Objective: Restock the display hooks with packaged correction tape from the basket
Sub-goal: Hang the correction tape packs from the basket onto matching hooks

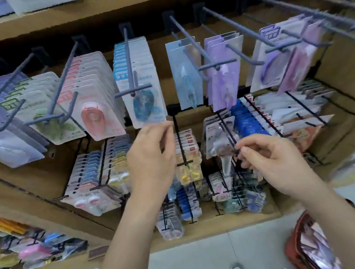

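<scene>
Rows of grey display hooks (132, 91) carry packaged correction tape in green, pink, blue and purple. My left hand (153, 158) reaches up, and its thumb and fingertips pinch the lower edge of the front blue pack (144, 102). On the rack below, my right hand (269, 159) has curled fingers that pinch a clear pack (218, 138) at the tip of a black hook (229, 139). The red basket (293, 247) stands on the floor at the lower right with purple packs (315, 242) inside.
Long bare grey hooks (237, 27) jut out at the upper right. Lower black hooks hold several small packs (185, 151). More goods (31, 250) hang at the lower left. A wooden shelf edge (50, 16) runs above, and grey floor (196, 263) lies below.
</scene>
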The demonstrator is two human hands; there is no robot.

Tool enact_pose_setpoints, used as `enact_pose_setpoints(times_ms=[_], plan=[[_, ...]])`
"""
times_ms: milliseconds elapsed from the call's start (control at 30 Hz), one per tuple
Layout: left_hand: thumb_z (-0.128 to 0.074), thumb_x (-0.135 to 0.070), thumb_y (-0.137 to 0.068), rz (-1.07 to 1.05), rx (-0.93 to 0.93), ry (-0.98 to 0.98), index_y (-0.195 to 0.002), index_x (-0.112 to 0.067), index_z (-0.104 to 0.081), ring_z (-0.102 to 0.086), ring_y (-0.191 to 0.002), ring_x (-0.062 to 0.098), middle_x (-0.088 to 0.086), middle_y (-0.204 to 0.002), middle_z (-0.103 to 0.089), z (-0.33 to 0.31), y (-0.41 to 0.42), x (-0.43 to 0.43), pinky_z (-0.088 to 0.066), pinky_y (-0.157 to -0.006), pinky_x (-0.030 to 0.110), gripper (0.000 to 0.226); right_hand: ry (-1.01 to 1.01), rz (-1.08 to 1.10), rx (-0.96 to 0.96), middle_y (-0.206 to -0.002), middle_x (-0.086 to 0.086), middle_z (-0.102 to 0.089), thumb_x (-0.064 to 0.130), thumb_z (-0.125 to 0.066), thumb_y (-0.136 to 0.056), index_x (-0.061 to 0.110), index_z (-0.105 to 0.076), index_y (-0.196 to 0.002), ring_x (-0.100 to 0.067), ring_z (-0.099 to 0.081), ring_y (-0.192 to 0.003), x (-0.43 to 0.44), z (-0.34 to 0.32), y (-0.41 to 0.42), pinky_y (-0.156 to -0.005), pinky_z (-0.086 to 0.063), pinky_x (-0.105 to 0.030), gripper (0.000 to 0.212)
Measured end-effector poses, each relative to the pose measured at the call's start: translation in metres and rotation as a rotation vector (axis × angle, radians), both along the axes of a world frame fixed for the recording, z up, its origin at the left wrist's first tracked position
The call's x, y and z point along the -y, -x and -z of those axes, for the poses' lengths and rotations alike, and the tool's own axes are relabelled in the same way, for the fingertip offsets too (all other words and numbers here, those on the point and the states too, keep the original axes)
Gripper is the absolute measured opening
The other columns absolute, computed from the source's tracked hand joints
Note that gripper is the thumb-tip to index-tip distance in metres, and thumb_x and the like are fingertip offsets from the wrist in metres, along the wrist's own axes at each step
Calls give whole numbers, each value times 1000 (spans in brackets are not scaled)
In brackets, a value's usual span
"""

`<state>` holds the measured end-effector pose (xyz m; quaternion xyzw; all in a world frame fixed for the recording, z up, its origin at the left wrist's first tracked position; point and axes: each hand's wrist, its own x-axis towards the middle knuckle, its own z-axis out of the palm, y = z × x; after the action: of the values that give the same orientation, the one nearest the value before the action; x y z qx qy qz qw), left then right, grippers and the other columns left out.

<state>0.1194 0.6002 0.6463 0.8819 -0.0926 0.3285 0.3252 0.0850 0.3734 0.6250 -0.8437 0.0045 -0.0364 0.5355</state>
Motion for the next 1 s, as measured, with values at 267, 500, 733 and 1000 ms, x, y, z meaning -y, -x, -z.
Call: enact_pose_setpoints(times_ms=[267,500,733,1000], plan=[[-58,-3,-88,590,-204,-84,-101,-9,-75,-61,-85,9,0,-93,-70,58,50,56,-50,-76,24,22,421,194,-199,-79,21,-69,17,-64,-92,28,-73,-95,-3,-64,-78,71,57,129,-75,-51,-27,14],[-57,-3,-78,872,-419,-200,-88,-11,-78,-60,-86,6,-1,-89,-74,121,99,160,-46,-76,17,25,388,531,-554,-103,0,-73,19,-59,-95,27,-68,-119,-20,-67,-92,151,122,274,-83,-52,-35,26],[-54,-16,-82,948,-783,-308,-95,-24,-78,-65,-83,4,-16,-91,-72,196,159,286,-51,-80,26,28,129,833,-713,-105,10,-63,10,-59,-94,25,-61,-128,-14,-63,-91,236,183,383,-81,-44,-26,37],[-61,-7,-92,951,-998,-474,-102,-22,-76,-63,-83,10,-9,-98,-71,295,195,431,-37,-72,6,23,-116,1077,-767,-111,-1,-63,10,-60,-96,21,-57,-129,-18,-62,-87,345,274,418,-79,-45,-29,36]])
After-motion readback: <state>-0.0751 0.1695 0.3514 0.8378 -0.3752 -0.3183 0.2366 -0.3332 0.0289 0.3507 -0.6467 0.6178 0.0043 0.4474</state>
